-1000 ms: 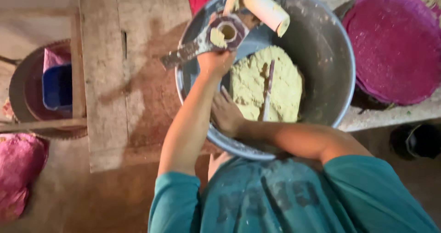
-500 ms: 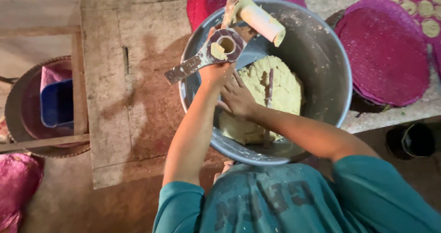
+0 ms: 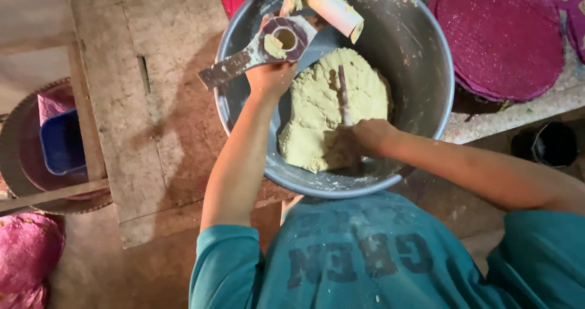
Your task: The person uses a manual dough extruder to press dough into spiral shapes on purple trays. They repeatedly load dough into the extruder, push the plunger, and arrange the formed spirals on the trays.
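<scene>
Both hands work inside a big metal bowl (image 3: 426, 71). Right hand (image 3: 365, 137) is closed into the near edge of the dough (image 3: 329, 114), fingers curled around a pinch of it, at about 5 o'clock of the lump. Beside its knuckles a thin stick (image 3: 342, 92) stands in the dough, running toward 12 o'clock; whether the hand touches it I cannot tell. Left hand (image 3: 271, 77) is raised over the bowl's rim at 10 o'clock, gripping from below a flat metal press (image 3: 268, 46) with a round hole that has dough in it; the fingers are hidden under the tool, so how tightly they close cannot be seen. The press's long flat arm pokes out past the rim toward 8 o'clock, and a pale cylinder handle (image 3: 332, 7) sticks off it toward 2 o'clock.

Dough is pale yellow-green and sits in the middle of the bowl, leaning to the near wall. The bowl rests on a worn wooden bench (image 3: 158, 120), partly over its right edge. Nearest the camera is the person's teal shirt (image 3: 365, 260).

At 3 o'clock, beyond the bowl, lie round magenta mats (image 3: 499, 35). At 9 o'clock, well apart, a woven tray (image 3: 18, 156) holds a blue tub (image 3: 61, 141). A pink cloth (image 3: 27, 254) lies at 8 o'clock.
</scene>
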